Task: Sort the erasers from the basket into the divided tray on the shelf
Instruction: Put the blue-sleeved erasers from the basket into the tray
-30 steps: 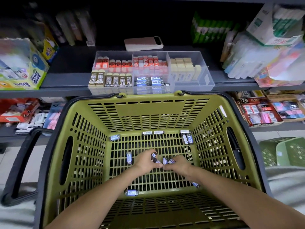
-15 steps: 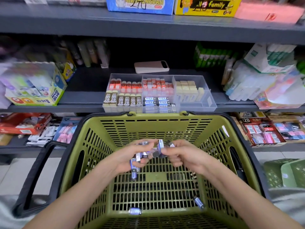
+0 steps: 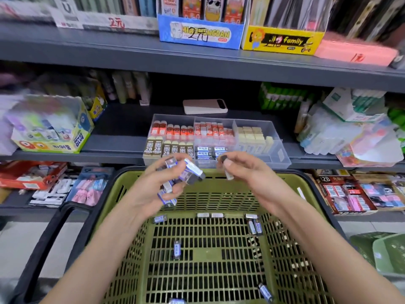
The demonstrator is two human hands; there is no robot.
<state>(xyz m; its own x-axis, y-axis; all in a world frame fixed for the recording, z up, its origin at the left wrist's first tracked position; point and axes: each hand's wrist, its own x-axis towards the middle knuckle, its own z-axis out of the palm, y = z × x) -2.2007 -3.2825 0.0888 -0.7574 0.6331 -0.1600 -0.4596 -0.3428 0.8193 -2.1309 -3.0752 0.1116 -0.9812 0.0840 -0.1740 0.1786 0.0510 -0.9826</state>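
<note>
Erasers (image 3: 183,172) higher, apparently in left hand (image 3: 151,187)

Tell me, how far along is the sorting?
Done: the tray holds rows of erasers. In hand: the left hand grips a blue bunch, the right hand pinches one eraser. Left: loose erasers lie in the basket.
</note>
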